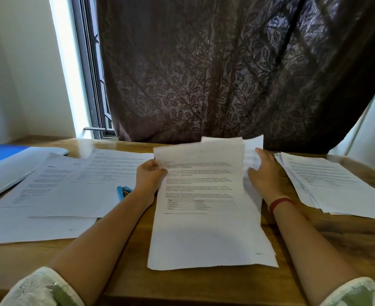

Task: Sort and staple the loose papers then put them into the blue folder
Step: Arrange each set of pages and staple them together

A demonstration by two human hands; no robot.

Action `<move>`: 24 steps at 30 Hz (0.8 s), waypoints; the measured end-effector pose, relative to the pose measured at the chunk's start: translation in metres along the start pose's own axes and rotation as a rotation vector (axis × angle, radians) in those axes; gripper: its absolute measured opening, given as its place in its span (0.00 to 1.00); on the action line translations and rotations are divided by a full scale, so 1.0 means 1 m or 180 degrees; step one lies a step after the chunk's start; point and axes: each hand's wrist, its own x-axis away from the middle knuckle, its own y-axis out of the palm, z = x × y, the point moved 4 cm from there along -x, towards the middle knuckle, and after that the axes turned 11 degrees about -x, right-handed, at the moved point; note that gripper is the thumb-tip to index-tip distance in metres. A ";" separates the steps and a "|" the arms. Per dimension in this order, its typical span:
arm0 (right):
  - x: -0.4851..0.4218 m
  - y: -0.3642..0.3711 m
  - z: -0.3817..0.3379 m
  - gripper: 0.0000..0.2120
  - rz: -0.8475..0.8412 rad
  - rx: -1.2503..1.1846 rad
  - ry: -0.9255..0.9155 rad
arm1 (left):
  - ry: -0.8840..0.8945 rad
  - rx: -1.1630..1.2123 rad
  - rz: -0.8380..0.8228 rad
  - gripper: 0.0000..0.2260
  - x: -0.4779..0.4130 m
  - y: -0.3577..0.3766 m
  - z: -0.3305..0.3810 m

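Observation:
A set of printed sheets (206, 217) lies in the middle of the wooden table (120, 261), its far end lifted. My left hand (149, 175) pinches the top left edge of the front sheet. My right hand (264, 171) reaches behind the lifted sheets with fingers extended against the pages underneath. A blue stapler (122, 192) lies just left of my left wrist, partly hidden by it. The blue folder (3, 154) lies open at the far left, its pale inner flap (10, 173) curled up.
Several loose printed sheets (71, 184) overlap on the left half of the table. Another fanned stack of papers (329, 184) lies at the right edge. A dark patterned curtain (226, 74) hangs behind the table, beside a window (89, 74).

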 end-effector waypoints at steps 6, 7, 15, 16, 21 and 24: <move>0.007 -0.009 -0.036 0.33 0.0667 0.1358 -0.1645 | 0.0011 -0.0493 0.0244 0.15 -0.004 0.005 -0.001; 0.009 -0.013 -0.045 0.33 0.0789 0.1438 -0.1845 | 0.0035 -0.0501 0.0265 0.17 -0.004 0.005 -0.001; 0.049 -0.013 -0.167 0.18 0.0695 0.1473 -0.3685 | 0.0127 -0.0713 0.0251 0.11 -0.006 0.005 -0.003; 0.053 -0.015 -0.185 0.18 0.0649 0.1359 -0.3760 | 0.0156 -0.0721 0.0227 0.08 -0.007 0.004 -0.003; 0.048 -0.047 -0.254 0.20 0.0829 0.0376 -0.3758 | 0.0147 -0.0566 -0.0047 0.09 -0.006 0.005 -0.006; 0.030 -0.063 -0.260 0.18 0.0955 -0.0450 -0.3273 | 0.0128 -0.0553 -0.0084 0.09 -0.003 0.004 -0.006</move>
